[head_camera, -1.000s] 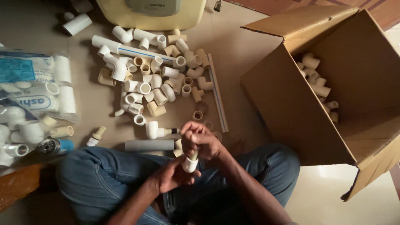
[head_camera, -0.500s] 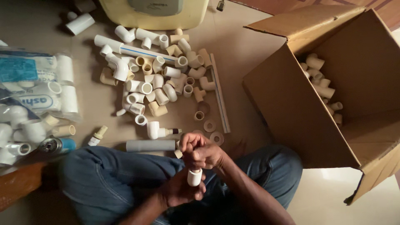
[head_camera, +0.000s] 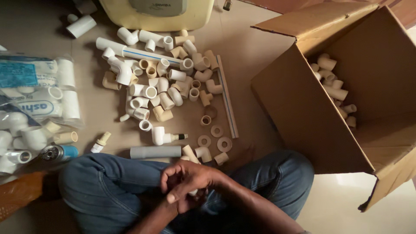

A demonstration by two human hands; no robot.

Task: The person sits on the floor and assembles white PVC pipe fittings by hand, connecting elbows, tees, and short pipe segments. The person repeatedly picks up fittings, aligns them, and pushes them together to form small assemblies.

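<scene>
We found both hands closed over the lap, the right hand (head_camera: 197, 175) and left hand (head_camera: 184, 199) apparently clasping one small white fitting (head_camera: 193, 192), some fittings in the cardboard box (head_camera: 303, 117), many more loose on the floor (head_camera: 255, 52).

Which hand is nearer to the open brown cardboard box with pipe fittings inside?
Right. The right hand is clasped over the left hand above the lap, on the side toward the open brown cardboard box; the left hand sits below and slightly further away.
</scene>
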